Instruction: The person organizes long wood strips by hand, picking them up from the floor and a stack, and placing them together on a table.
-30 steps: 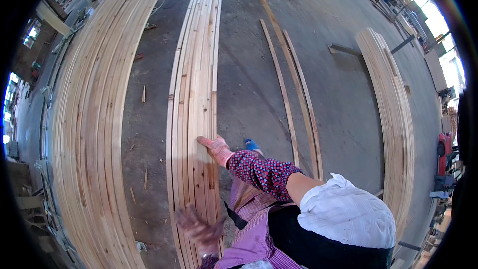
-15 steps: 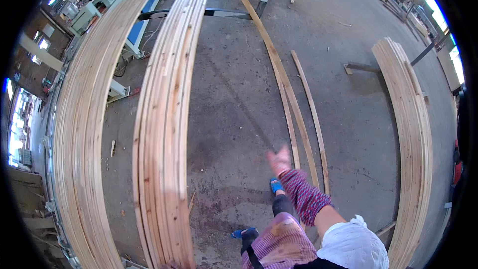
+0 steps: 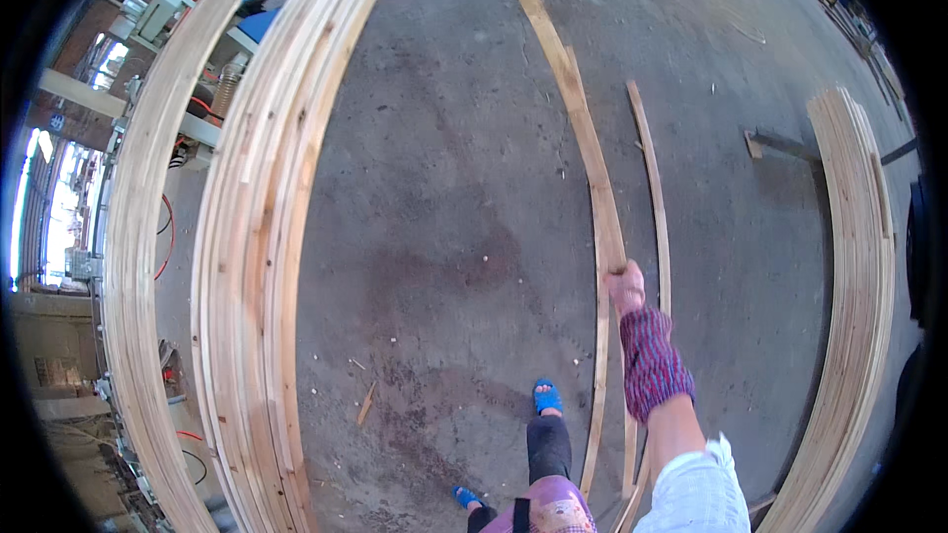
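My right hand (image 3: 625, 286), below a knitted purple cuff, is closed round a long narrow wooden board (image 3: 581, 128) to the right of my feet. The board runs away from me to the far end, where it lies across a dark support. Beside it on the left, a second thin wooden strip (image 3: 598, 365) lies along the floor. Another strip (image 3: 654, 188) is a little to the right, apart from my hand. My left hand is out of the picture.
On my left a long stack of planks (image 3: 259, 237) stretches from near to far, with another plank stack (image 3: 133, 286) beyond it, next to machinery. At far right stands a third stack (image 3: 857, 266). Wood scraps (image 3: 366, 403) and crumbs dot the concrete floor.
My right hand has gone from loose above the floor to gripping the long board, moving right. My view has shifted forward, and the plank stacks appear further out to the sides.
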Demonstrator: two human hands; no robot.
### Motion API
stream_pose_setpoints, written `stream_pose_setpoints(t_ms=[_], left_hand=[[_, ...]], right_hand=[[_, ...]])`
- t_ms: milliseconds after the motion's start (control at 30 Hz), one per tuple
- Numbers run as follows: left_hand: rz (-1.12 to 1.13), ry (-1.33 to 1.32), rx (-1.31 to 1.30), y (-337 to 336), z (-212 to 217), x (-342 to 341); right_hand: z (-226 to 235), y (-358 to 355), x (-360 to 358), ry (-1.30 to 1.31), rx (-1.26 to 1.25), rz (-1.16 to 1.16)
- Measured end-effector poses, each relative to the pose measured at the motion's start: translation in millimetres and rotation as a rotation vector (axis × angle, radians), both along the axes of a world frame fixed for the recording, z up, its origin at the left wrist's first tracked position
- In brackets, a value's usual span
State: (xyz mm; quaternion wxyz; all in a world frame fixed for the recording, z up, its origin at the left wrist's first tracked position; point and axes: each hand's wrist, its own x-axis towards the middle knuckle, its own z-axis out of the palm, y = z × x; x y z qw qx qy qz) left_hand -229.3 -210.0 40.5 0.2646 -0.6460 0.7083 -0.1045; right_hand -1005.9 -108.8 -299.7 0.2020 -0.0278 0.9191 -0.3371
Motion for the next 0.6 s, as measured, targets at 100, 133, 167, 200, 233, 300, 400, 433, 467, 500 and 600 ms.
stream_pose_setpoints(t_ms=[100, 133, 167, 200, 233, 300, 400, 433, 467, 500, 600], left_hand=[[0.103, -0.013, -0.008, 20, 13, 7], [0.104, -0.004, -0.002, 13, 13, 4], [0.137, -0.005, 0.003, 21, 14, 8], [0.153, 0.004, 0.01, 21, 12, 7], [0.178, 0.007, 0.017, 25, 14, 9], [0.212, 0.022, 0.028, 31, 13, 12], [0.256, 0.029, 0.069, 47, 5, 13], [0.267, 0.022, 0.042, 53, 19, 11], [0.289, 0.023, 0.053, 61, 20, 15], [0.302, 0.026, 0.078, 64, 15, 18], [0.402, -0.126, 0.284, 74, 46, 3]], right_hand=[[103, 3, 40, -0.081, -0.093, 0.05], [90, 37, 37, -0.059, -0.304, 0.03], [137, 40, 47, -0.076, -0.301, 0.011], [162, 62, 44, -0.102, -0.261, -0.026], [184, 76, 42, -0.048, -0.346, -0.035], [180, 122, 12, 0.074, -0.307, -0.089], [200, 157, -31, 0.136, 0.185, -0.022], [193, 161, -35, 0.181, 0.29, 0.016], [189, 159, -39, 0.249, 0.423, 0.066], [173, 167, -48, 0.23, 0.432, 0.061], [192, 93, 2, 0.247, 0.424, 0.183]])
